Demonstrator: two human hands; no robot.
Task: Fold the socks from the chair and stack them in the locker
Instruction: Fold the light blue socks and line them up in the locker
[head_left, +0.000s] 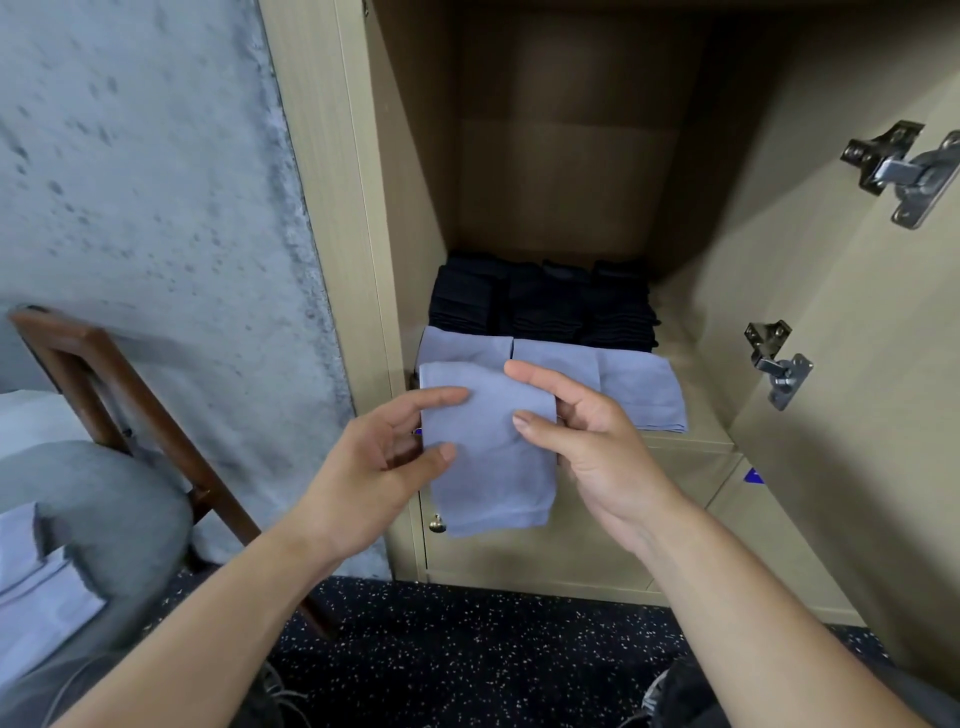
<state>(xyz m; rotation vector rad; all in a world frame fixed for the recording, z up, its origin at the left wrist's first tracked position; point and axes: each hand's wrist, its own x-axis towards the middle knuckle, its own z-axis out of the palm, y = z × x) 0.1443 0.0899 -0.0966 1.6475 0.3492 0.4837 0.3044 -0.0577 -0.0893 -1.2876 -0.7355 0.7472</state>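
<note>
Both hands' grip pinches folded blue sock (491, 457), left hand (374, 467), right hand (587, 441).

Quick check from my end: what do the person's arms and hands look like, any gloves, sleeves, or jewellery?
Both forearms are bare to the bottom of the frame, with no sleeves showing. The left hand and the right hand wear no gloves, and no rings, watch or wristband show. Fingernails are short and unpainted.

Both hands, left hand (374, 457) and right hand (587, 436), pinch a folded lavender sock (491, 462) before the open locker (701, 431), above stacked socks (639, 387)
</note>
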